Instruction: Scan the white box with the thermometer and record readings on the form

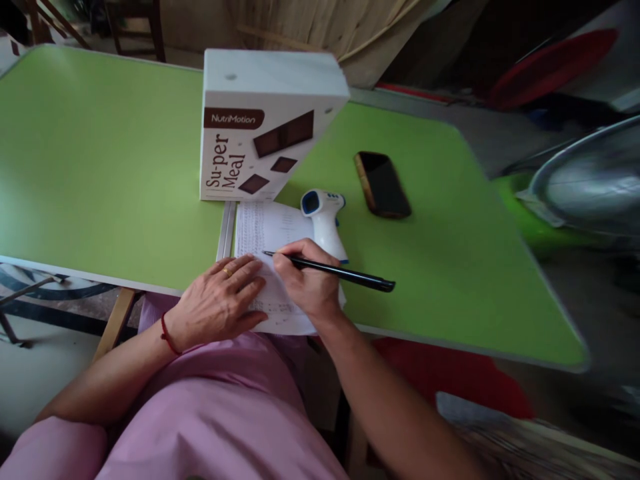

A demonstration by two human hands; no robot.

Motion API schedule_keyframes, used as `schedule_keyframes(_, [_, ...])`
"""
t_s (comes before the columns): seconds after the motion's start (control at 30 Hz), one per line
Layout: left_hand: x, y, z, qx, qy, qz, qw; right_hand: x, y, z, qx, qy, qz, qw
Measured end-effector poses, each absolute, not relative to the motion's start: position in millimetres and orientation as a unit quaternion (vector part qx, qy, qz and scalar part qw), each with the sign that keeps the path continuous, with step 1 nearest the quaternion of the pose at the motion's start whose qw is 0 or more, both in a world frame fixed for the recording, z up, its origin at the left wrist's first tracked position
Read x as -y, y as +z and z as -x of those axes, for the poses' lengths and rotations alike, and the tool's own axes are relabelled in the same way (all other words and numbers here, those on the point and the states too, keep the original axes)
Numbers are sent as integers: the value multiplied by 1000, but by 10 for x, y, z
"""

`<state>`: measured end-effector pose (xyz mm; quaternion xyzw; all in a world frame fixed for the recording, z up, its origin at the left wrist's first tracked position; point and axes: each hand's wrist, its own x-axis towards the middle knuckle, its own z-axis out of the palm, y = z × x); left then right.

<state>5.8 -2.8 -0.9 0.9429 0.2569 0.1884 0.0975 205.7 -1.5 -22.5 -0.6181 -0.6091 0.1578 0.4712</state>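
Observation:
My right hand [311,279] is closed around a black pen [345,272], its tip at the surface of a white sheet of paper [280,313] covered with small writing. Flat across the left side of that sheet lies my left hand [225,297], fingers stretched out, a ring on one of them and a red cord at the wrist. Just beyond my right hand, a white and blue infrared thermometer [325,217] rests on the sheet's right part. Part of the writing is hidden under my hands.
A white NutriMotion box [275,127] stands upright behind the paper on the green table [125,153]. To the right lies a dark phone [384,185] in a brown case. A metal basin [595,177] is beyond the table's right edge; a wooden chair [135,30] stands behind.

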Motion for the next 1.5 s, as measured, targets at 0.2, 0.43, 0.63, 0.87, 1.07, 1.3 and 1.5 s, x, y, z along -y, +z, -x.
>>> schedule_keyframes(0.2, [32, -17, -60, -260, 177, -943, 103, 6, -229, -2057, 609, 170, 626, 456])
schedule_keyframes(0.43, [31, -23, -55, -261, 175, -944, 104, 13, -203, -2059, 617, 163, 631, 441])
schedule_keyframes(0.63, [26, -15, -58, -260, 180, -943, 102, 11, -188, -2053, 614, 166, 631, 445])
schedule_keyframes(0.87, [28, -14, -48, -263, 167, -944, 108, 11, -240, -2078, 593, 160, 636, 468])
schedule_keyframes(1.07, [29, -22, -46, -264, 173, -944, 100, 10, -250, -2080, 598, 150, 642, 456])
schedule_keyframes(1.3, [25, -13, -53, -259, 191, -942, 94, 4, -234, -2078, 609, 158, 623, 465])
schedule_keyframes(1.5, [25, -11, -45, -259, 186, -943, 98, 7, -244, -2072, 607, 139, 613, 486])
